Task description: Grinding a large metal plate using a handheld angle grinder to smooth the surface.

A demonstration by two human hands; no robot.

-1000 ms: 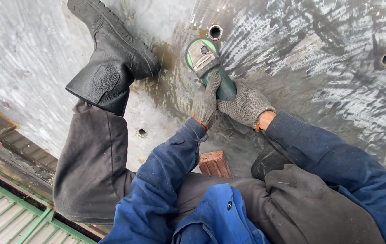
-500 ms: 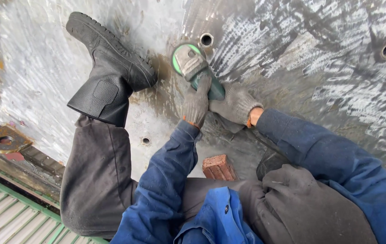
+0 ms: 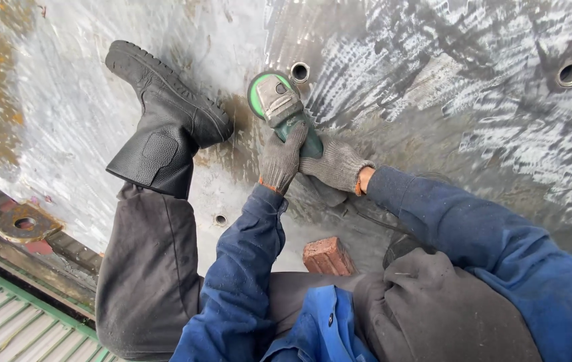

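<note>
- Both grey-gloved hands, left hand (image 3: 279, 159) and right hand (image 3: 335, 164), stay clamped round the green angle grinder (image 3: 284, 108).
- Its disc has crept up the scuffed steel plate (image 3: 433, 87), now beside a round hole (image 3: 299, 71), widening the ground patch.

We count one angle grinder (image 3: 284, 110), green-bodied with a grey head. Two gloved hands are on it: left hand (image 3: 279, 159), right hand (image 3: 334, 164); so two grey knit gloves. One black boot (image 3: 163, 127) shows in full; a second dark shape by the right knee may be another, but we cannot tell. One red brick (image 3: 327, 256) sits between the legs. One large scuffed metal plate (image 3: 433, 87) lies under everything. Holes in the plate: we make it four, two larger ones near the top, (image 3: 299, 71) and (image 3: 571, 72), one small one (image 3: 220, 219) below the boot, and one part-cut at the right edge. One rusty ring-shaped flange (image 3: 23, 223) lies at lower left.
</note>
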